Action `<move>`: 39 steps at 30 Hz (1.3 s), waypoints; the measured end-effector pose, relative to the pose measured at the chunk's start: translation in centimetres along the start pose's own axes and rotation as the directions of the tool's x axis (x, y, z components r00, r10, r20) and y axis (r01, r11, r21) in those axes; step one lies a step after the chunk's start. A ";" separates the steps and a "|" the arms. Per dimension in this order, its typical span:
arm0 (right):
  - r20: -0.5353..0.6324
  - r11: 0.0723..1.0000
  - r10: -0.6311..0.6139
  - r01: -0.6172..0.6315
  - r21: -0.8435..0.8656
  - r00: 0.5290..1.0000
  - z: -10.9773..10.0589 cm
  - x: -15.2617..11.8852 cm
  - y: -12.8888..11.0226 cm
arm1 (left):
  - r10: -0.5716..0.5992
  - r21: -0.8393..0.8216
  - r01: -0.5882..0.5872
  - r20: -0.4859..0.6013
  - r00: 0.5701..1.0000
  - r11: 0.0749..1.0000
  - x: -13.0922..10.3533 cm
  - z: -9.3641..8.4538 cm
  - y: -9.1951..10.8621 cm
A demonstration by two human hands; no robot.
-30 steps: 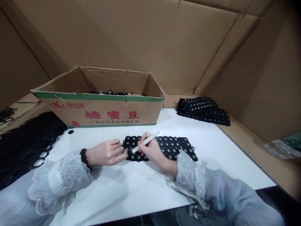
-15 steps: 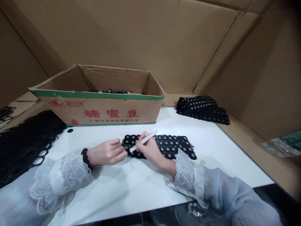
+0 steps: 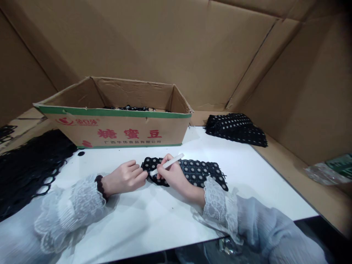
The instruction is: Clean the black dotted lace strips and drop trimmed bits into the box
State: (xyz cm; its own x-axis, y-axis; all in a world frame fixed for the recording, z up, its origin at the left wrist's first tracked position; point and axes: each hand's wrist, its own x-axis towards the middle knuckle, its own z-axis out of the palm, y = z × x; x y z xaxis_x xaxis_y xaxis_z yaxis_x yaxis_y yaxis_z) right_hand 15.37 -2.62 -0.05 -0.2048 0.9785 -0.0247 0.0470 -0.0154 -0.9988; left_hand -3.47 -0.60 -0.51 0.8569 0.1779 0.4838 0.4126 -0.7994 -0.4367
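A black strip with rows of pale round dots (image 3: 196,168) lies on the white table. My right hand (image 3: 174,178) rests over its left half, fingers closed round a white pen-like stick (image 3: 170,161) whose lower tip points at the strip's left end. At that left end is my left hand (image 3: 127,178), its fingers curled and pinched on the edge of the strip. The fingertips of my left hand are partly hidden.
An open cardboard box (image 3: 118,126) with black pieces inside stands behind my hands. Black openwork material (image 3: 30,165) spreads at the left. Folded dotted black material (image 3: 235,128) lies at the back right. Cardboard walls surround the white table (image 3: 154,227).
The left end of the dotted strip has shifted and bends slightly more. My hands have hardly moved, and the right hand still holds the white stick.
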 end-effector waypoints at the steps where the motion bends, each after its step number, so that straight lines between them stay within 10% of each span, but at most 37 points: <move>1: -0.004 0.999 0.041 -0.041 0.026 0.999 0.0 0.0 -0.2 | 0.030 -0.005 -0.030 0.014 0.999 1.000 -0.1 -0.1 -0.2; 26: -0.049 0.992 0.080 -0.075 0.102 0.996 0.4 0.3 -0.2 | 0.157 0.067 -0.158 0.022 0.987 0.985 -0.8 -0.4 -0.8; 39: 0.011 0.958 -0.197 0.195 -0.210 0.980 0.8 -0.1 1.1 | -0.170 -0.010 0.169 -0.065 0.983 0.985 0.0 0.1 0.0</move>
State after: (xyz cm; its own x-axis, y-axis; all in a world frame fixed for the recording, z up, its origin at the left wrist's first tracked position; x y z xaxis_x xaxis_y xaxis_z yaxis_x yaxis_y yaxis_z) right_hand 14.70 -2.85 -1.19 -0.2212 0.9599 0.1720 0.2108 0.2193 -0.9526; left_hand -3.42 -0.55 -0.64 0.7524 0.2731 0.5994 0.5486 -0.7635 -0.3408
